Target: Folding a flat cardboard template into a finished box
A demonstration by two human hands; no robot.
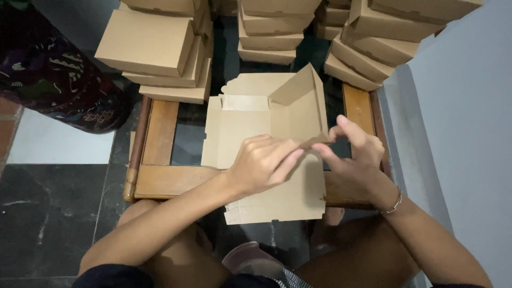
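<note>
- the left hand (261, 165) reached across the flat cardboard box blank (250, 133); its fingers were curled and pressed together, with thumb and forefinger pinching a small flap (314, 140) at the blank's right wall
- the right hand (352, 149) met it at the same flap; its thumb and fingers pinched the flap's other end, the forefinger raised above; a thin bracelet (396, 201) sat on that wrist
- the blank lay on a low wooden table (160, 178), partly folded; its right wall and back corner stood upright, the left side and near lid panel still flat, the near edge hanging over the table's front
- stacks of finished brown boxes (154, 48) stood behind the table, left, middle and right
- a patterned dark cloth (58, 80) lay on the floor at the left; a pale wall (464, 117) rose at the right
</note>
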